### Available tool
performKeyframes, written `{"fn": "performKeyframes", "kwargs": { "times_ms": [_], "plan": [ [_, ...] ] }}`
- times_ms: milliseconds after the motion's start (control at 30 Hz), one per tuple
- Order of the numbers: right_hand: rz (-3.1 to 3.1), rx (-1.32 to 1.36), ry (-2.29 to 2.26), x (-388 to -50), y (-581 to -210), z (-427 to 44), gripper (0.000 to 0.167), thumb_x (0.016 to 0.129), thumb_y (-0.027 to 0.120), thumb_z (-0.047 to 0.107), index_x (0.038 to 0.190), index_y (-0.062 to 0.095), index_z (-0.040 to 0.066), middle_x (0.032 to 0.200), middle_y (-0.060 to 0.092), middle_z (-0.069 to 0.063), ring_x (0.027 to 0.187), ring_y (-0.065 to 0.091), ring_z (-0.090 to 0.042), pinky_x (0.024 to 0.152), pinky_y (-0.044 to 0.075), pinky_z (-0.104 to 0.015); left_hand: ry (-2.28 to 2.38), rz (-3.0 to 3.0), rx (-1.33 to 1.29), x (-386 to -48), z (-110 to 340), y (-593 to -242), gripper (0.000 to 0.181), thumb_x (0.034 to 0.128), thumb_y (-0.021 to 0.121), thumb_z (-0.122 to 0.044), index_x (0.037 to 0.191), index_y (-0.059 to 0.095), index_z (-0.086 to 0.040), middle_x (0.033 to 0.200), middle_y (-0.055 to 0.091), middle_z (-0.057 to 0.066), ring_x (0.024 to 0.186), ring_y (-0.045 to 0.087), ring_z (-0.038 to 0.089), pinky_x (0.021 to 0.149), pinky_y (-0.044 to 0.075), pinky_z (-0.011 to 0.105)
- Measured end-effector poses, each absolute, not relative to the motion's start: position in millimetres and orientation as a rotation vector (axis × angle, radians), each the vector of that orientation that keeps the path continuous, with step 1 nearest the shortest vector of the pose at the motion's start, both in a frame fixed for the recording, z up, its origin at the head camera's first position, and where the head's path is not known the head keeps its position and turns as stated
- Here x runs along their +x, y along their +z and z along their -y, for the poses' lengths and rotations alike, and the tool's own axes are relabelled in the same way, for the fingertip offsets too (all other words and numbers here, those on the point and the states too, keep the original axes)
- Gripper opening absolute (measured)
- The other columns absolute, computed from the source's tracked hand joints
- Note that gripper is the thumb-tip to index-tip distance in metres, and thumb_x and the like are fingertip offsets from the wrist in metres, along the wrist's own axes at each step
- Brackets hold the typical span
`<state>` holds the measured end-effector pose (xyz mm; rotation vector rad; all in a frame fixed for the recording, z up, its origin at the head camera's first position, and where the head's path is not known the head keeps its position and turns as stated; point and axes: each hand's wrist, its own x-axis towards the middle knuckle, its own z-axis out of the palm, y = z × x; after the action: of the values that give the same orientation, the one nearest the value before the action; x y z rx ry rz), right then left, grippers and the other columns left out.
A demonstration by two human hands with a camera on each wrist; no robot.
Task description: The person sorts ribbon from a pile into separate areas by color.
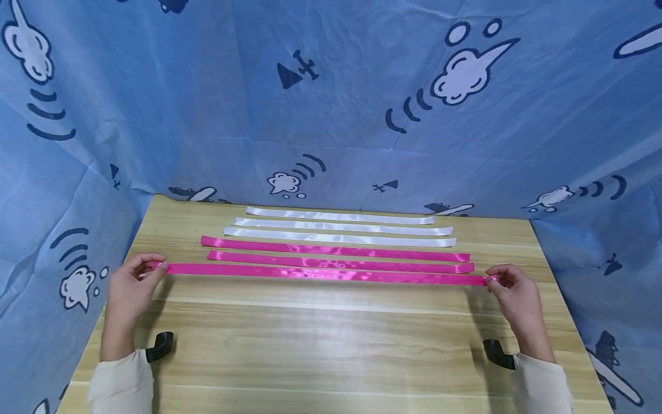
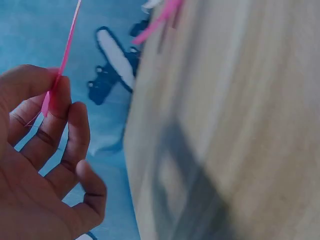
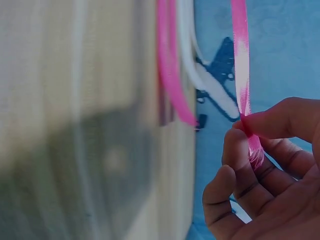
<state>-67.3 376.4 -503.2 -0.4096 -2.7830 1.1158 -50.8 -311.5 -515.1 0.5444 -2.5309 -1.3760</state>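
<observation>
A long pink ribbon [image 1: 320, 273] is stretched nearly straight between my two hands, raised off the table as the wrist views show. My left hand [image 1: 131, 287] pinches its left end between thumb and finger, and the tip pokes out past the fingers [image 2: 60, 100]. The right end is pinched by my right hand [image 1: 517, 296], with a frayed tip showing below the thumb in the right wrist view. Just behind it lie two more pink ribbons, the nearer one [image 1: 248, 258] and the farther one [image 1: 289, 248], roughly parallel on the table.
Three white ribbons [image 1: 341, 238] lie side by side farther back on the wooden table [image 1: 310, 345]. Blue patterned cloth [image 1: 331, 103] hangs behind the table and at both sides. A black curved piece sticks out at each cuff.
</observation>
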Motion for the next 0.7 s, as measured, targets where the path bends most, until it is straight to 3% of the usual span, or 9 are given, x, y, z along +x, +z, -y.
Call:
{"fn": "performKeyframes", "kwargs": {
  "times_ms": [100,167,233,333,467,700],
  "plan": [
    [2.800,-0.424,1.114,-69.7,-512.2,-376.6,0.015,0.098,0.064,-0.002,0.111,0.066,-0.010,0.077,0.065,0.008,0.067,0.055,0.006,0.057,0.047,-0.016,-1.275,2.626,0.547,-54.6,307.7,-519.3,0.019,0.1000,0.069,-0.010,0.114,0.072,0.002,0.106,0.071,-0.002,0.089,0.058,-0.003,0.070,0.044,0.005],
    [2.811,-0.440,1.101,-71.0,-517.7,-376.2,0.014,0.097,0.064,-0.004,0.110,0.066,-0.009,0.078,0.065,0.005,0.068,0.053,0.006,0.057,0.047,-0.016,-1.236,2.671,0.546,-57.3,304.9,-521.9,0.018,0.1006,0.067,-0.009,0.114,0.073,0.001,0.116,0.071,0.014,0.097,0.061,0.008,0.072,0.043,0.004],
    [2.823,-0.455,1.077,-72.1,-522.9,-376.0,0.014,0.095,0.065,-0.004,0.108,0.067,-0.009,0.081,0.065,0.003,0.070,0.051,0.005,0.058,0.046,-0.016,-1.215,2.708,0.550,-59.7,302.6,-524.4,0.019,0.1011,0.066,-0.009,0.116,0.073,0.001,0.122,0.070,0.022,0.104,0.063,0.021,0.075,0.042,0.007],
    [2.844,-0.479,1.045,-72.9,-529.8,-375.9,0.014,0.095,0.064,-0.004,0.108,0.067,-0.007,0.086,0.066,-0.004,0.072,0.049,0.003,0.059,0.044,-0.016,-1.190,2.752,0.536,-62.4,300.2,-528.4,0.019,0.1022,0.064,-0.009,0.117,0.072,0.000,0.123,0.070,0.025,0.111,0.063,0.034,0.081,0.046,0.019],
    [2.871,-0.504,1.042,-73.1,-537.4,-376.1,0.015,0.096,0.064,-0.003,0.110,0.068,-0.007,0.092,0.068,-0.012,0.073,0.050,0.002,0.060,0.045,-0.016,-1.152,2.792,0.491,-64.6,299.2,-534.0,0.019,0.1026,0.064,-0.007,0.118,0.073,0.000,0.122,0.071,0.025,0.110,0.062,0.035,0.087,0.047,0.036],
    [2.884,-0.590,1.058,-77.0,-545.9,-375.3,0.018,0.099,0.062,0.000,0.115,0.065,-0.006,0.098,0.066,-0.016,0.074,0.051,-0.006,0.059,0.048,-0.017,-1.185,2.867,0.481,-67.2,298.8,-539.0,0.022,0.1031,0.062,-0.005,0.123,0.072,-0.002,0.123,0.068,0.025,0.102,0.058,0.031,0.074,0.043,0.020]
  ]
}}
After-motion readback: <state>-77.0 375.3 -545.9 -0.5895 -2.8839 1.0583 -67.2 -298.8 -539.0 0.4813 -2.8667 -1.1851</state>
